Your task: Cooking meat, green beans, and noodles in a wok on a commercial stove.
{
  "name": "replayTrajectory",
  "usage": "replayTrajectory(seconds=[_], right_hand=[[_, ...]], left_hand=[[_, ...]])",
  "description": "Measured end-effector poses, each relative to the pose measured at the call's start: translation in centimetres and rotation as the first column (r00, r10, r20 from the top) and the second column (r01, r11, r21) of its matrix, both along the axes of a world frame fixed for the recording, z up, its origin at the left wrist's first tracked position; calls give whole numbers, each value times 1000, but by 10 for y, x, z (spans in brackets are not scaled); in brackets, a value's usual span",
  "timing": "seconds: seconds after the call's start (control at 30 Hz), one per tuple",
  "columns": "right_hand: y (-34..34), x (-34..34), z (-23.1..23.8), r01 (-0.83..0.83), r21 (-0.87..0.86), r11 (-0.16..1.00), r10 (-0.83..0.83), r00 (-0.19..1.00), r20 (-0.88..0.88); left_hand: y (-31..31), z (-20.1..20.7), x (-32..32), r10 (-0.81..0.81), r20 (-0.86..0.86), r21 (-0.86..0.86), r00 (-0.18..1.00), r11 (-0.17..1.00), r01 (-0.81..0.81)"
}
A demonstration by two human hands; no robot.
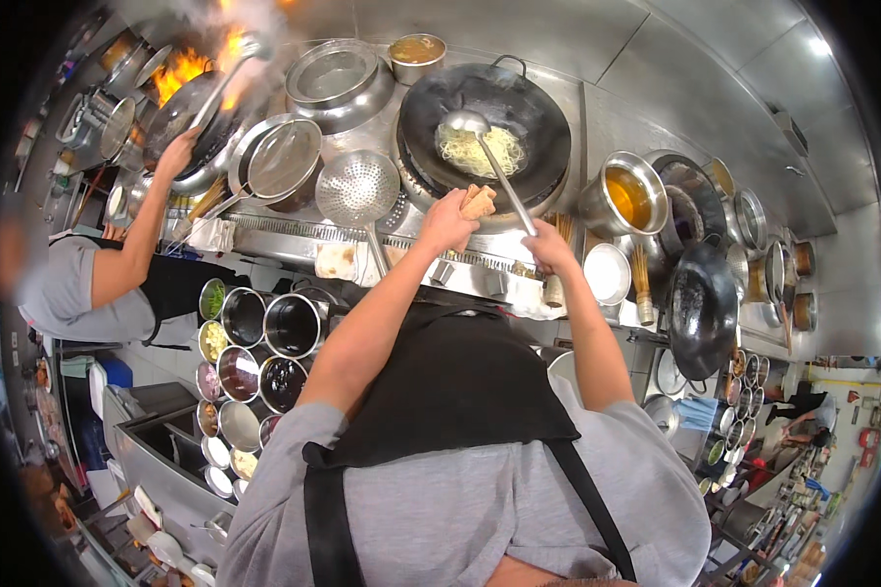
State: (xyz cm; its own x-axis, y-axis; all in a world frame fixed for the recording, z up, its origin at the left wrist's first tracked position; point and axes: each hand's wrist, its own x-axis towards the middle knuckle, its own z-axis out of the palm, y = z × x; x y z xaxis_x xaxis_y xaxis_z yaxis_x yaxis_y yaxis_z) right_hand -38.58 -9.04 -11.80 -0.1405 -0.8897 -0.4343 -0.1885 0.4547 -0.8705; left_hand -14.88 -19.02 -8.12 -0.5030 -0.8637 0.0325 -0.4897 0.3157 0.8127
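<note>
A big black wok [536,108] sits on the burner in front of me. Pale noodles [499,155] lie in its middle. My left hand [447,225] is closed on a folded tan cloth [478,203] at the wok's near rim; whether a handle is under the cloth is hidden. My right hand [551,247] grips the handle of a steel ladle [465,120]. The ladle's bowl rests over the far left part of the noodles.
Left of the wok lie a perforated skimmer [357,186] and a mesh strainer [284,157]. A pot of orange liquid [625,196] and a white bowl [607,274] stand at right. A co-worker [117,284] works at a flaming wok [181,122] on the far left.
</note>
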Motion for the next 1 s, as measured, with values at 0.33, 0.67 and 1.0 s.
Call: replayTrajectory(seconds=[0.33, 0.67, 1.0], right_hand=[[94, -14, 95, -88, 112, 990, 67, 982, 179], [39, 74, 38, 554, -33, 832, -498, 771, 396], [5, 29, 38, 361, -106, 926, -352, 931, 99]], left_hand=[[11, -37, 33, 453, -302, 637, 839, 751, -176], [-31, -46, -40, 661, -301, 937, 687, 340, 83], [-49, -93, -71, 823, -243, 970, 513, 200, 138]])
